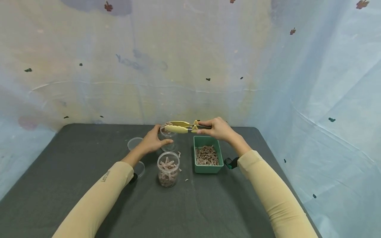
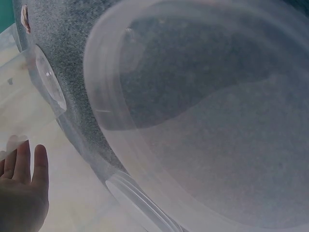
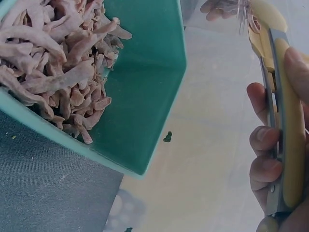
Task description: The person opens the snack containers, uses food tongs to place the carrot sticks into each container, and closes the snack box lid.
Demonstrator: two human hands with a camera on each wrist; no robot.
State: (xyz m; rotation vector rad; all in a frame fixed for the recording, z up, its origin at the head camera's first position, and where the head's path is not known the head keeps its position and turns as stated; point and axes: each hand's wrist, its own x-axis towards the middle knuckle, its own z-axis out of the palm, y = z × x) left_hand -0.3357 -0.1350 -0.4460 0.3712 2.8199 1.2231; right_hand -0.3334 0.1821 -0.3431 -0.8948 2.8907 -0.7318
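Observation:
My right hand (image 1: 218,129) grips a pair of yellow-tipped tongs (image 1: 177,129) and holds them sideways over the mouth of the far clear jar (image 1: 169,143). Brownish pieces show at the tong tips, at the jar's mouth. My left hand (image 1: 151,141) holds that jar from the left, thumb across its front and fingers along its side. Closer to me stands a second clear jar (image 1: 168,168), filled with pale brown dried strips (image 1: 167,164). Right of the jars, a green tub (image 1: 207,169) contains more strips (image 3: 53,63), seen large in the right wrist view.
Two clear round lids (image 1: 134,142) lie left of the jars, one partly behind my left forearm; a lid (image 2: 193,121) looms large in the left wrist view. Crumbs (image 1: 186,179) dot the dark table (image 1: 166,215). A pale plastic sheet (image 1: 178,59) hangs behind it.

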